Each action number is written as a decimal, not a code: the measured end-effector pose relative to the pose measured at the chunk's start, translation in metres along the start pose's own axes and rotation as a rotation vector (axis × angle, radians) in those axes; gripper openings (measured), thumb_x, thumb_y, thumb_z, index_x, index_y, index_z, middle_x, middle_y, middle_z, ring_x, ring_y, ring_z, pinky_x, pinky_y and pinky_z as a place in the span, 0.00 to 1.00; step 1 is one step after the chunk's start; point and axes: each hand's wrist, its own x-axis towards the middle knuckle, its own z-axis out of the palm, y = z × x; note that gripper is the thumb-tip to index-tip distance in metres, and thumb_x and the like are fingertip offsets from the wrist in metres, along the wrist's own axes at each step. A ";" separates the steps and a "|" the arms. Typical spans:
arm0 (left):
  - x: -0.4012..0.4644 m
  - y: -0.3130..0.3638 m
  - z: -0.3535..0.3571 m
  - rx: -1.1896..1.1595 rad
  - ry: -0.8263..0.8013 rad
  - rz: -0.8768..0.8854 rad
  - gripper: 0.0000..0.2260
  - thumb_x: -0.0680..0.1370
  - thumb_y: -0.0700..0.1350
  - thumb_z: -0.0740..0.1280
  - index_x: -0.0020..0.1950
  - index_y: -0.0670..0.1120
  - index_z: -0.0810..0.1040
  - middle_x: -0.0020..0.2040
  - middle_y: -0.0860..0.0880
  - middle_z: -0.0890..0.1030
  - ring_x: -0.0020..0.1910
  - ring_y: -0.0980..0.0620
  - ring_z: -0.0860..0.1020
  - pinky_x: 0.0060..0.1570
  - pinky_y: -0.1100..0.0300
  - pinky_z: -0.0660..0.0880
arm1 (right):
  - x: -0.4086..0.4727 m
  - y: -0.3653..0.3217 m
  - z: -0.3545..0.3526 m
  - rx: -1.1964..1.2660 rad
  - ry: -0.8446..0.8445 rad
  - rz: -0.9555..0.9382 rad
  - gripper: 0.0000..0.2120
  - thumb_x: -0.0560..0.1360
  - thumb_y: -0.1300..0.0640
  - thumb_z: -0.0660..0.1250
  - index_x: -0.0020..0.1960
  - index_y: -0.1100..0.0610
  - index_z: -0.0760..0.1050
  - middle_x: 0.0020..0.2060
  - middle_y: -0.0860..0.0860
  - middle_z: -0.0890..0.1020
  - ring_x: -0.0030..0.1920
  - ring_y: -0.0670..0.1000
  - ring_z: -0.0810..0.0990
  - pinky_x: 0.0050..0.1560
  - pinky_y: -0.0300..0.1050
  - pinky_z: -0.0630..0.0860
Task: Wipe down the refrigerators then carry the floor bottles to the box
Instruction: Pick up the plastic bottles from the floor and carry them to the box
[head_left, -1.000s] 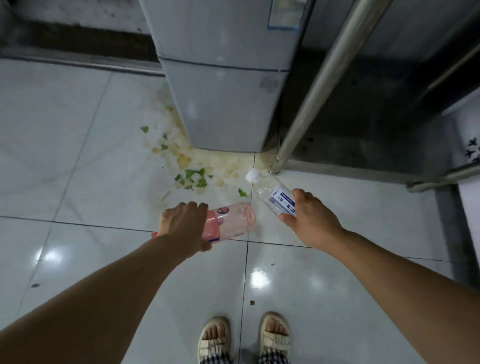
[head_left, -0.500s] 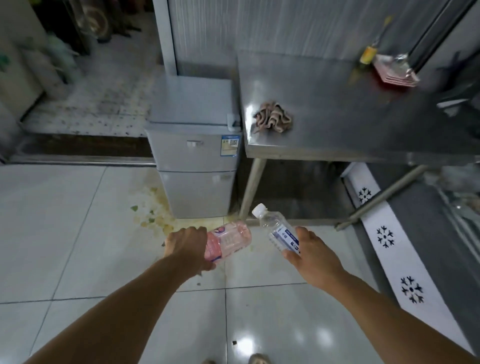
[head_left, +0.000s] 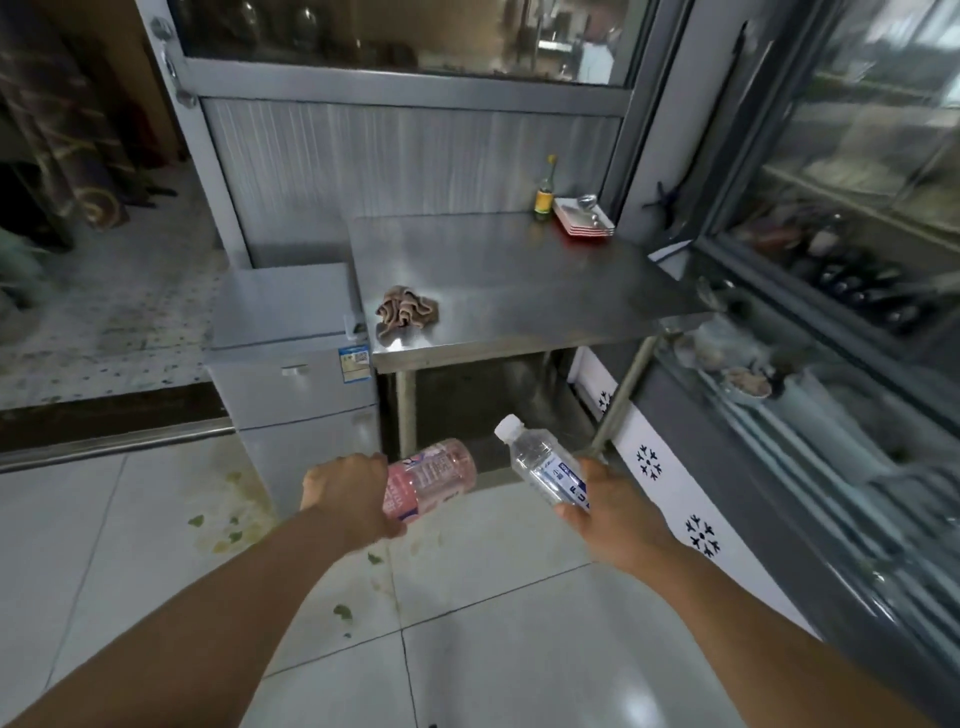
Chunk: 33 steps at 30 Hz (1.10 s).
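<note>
My left hand (head_left: 349, 496) grips a pink plastic bottle (head_left: 434, 475) held sideways above the floor, its base pointing right. My right hand (head_left: 610, 512) grips a clear water bottle (head_left: 543, 465) with a white cap and blue label, tilted up to the left. Both bottles hang in front of a small silver refrigerator (head_left: 298, 358) that stands to the left of a steel table (head_left: 519, 280). A crumpled brown cloth (head_left: 406, 310) lies on the table's front left corner. No box is in view.
Green and yellowish food scraps (head_left: 228, 525) litter the white tile floor beside the refrigerator. A glass-front display fridge (head_left: 810, 364) with snowflake marks runs along the right. A sauce bottle (head_left: 544, 196) and a red tray (head_left: 584, 221) sit at the table's back.
The view has lifted from the floor to the table and display fridge. Both hands have risen with their bottles, still held the same way.
</note>
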 end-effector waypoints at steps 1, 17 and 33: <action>-0.010 0.008 -0.008 0.013 0.009 0.014 0.27 0.66 0.65 0.70 0.57 0.51 0.70 0.48 0.52 0.76 0.47 0.51 0.77 0.39 0.59 0.69 | -0.012 0.008 -0.007 0.011 0.017 0.017 0.25 0.78 0.46 0.61 0.70 0.56 0.61 0.63 0.54 0.72 0.61 0.54 0.72 0.55 0.47 0.74; -0.128 0.157 -0.070 0.151 0.178 0.363 0.30 0.63 0.67 0.70 0.59 0.52 0.71 0.48 0.52 0.77 0.45 0.51 0.77 0.38 0.59 0.70 | -0.222 0.117 -0.059 0.068 0.169 0.361 0.21 0.77 0.45 0.61 0.63 0.58 0.63 0.57 0.55 0.74 0.57 0.57 0.74 0.47 0.47 0.71; -0.276 0.228 -0.068 0.105 0.282 0.970 0.27 0.62 0.66 0.69 0.54 0.53 0.74 0.51 0.52 0.81 0.51 0.49 0.80 0.43 0.60 0.71 | -0.492 0.064 -0.069 0.072 0.333 0.901 0.26 0.76 0.44 0.64 0.67 0.57 0.63 0.61 0.56 0.75 0.57 0.57 0.76 0.53 0.50 0.75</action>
